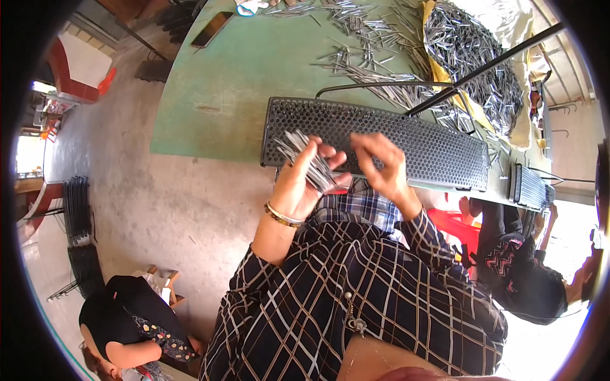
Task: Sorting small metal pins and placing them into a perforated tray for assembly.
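Note:
My left hand (296, 190) is closed around a bunch of thin grey metal pins (319, 170), which stick out past both sides of the palm. To its right, my right hand (389, 166) hovers over a long black rack (438, 145) full of round holes. Its thumb and forefinger are bent together; whatever they pinch is too small to make out. The rack lies along the near edge of the green table (235, 82). Some holes toward its far left appear to have pins in them.
Loose metal pins (365, 28) are strewn across the far table, beside an opened sack (473, 60) heaped with more. A black metal bar (492, 66) crosses above the rack. A phone (213, 29) lies far left. Other people sit at lower left (136, 324) and right (518, 267).

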Motion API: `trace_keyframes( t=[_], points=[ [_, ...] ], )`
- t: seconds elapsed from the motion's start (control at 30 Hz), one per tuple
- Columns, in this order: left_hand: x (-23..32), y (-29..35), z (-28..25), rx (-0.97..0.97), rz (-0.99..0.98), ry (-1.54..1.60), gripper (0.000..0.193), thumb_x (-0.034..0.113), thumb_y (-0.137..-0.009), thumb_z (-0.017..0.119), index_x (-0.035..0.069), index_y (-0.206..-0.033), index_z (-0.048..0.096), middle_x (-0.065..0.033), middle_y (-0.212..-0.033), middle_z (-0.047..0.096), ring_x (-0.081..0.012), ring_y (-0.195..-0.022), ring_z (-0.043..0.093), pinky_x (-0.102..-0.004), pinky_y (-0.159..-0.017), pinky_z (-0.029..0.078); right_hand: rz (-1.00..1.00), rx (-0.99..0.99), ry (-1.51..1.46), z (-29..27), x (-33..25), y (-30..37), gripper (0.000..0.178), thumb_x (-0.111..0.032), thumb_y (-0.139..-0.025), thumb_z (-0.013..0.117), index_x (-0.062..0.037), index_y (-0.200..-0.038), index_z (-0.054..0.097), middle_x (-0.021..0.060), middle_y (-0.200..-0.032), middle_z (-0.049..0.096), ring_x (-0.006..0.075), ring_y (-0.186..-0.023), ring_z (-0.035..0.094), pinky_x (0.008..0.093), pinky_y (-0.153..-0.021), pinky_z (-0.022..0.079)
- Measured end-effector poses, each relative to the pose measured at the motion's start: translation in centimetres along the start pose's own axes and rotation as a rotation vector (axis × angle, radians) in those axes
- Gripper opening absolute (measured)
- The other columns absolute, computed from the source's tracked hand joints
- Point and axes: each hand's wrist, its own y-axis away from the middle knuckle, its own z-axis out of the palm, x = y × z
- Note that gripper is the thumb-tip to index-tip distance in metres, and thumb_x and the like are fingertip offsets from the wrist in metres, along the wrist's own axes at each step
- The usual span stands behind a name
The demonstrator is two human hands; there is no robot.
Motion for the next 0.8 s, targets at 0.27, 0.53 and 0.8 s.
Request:
trace_keyframes(
  t=[0.27, 0.53, 0.8],
  points=[
    [-1.1, -1.1, 0.2, -0.021, -0.006, 0.089, 0.016, 0.024, -0.092, 0.055, 0.011, -0.102, 0.055, -0.0060, -0.100, 0.062, -0.0249, -0.101, 0.059, -0.0363, -0.081, 0.052, -0.390, -0.124, 0.109, -0.1, -0.8, 2.8, 0.037, -0.003, -0.066, 0.073, -0.0076, -0.103, 0.066, 0.0050, -0.094, 0.062, 0.0187, -0.073, 0.060, 0.0292, -0.062, 0.049],
    [-1.7, -1.4, -0.2, 0.123, -0.013, 0.086, 0.012, 0.026, -0.092, 0.055, 0.017, -0.099, 0.059, 0.0012, -0.096, 0.063, -0.0170, -0.093, 0.062, -0.0378, -0.075, 0.053, -0.145, 0.055, -0.103, -1.8, -2.2, 2.1, 0.022, -0.004, -0.078, 0.066, -0.0043, -0.100, 0.066, 0.0072, -0.095, 0.063, 0.0173, -0.075, 0.061, 0.0297, -0.064, 0.050],
    [-5.3, -0.7, -0.1, 0.059, -0.134, -0.322, 0.021, 0.021, -0.091, 0.056, 0.008, -0.108, 0.055, -0.0055, -0.084, 0.063, -0.0144, -0.069, 0.059, -0.0277, -0.056, 0.049, 0.061, 0.116, 0.027, -1.4, 1.0, -4.0, 0.016, 0.000, -0.085, 0.057, 0.0021, -0.101, 0.062, 0.0112, -0.092, 0.063, 0.0196, -0.078, 0.062, 0.0277, -0.068, 0.050]
  ],
)
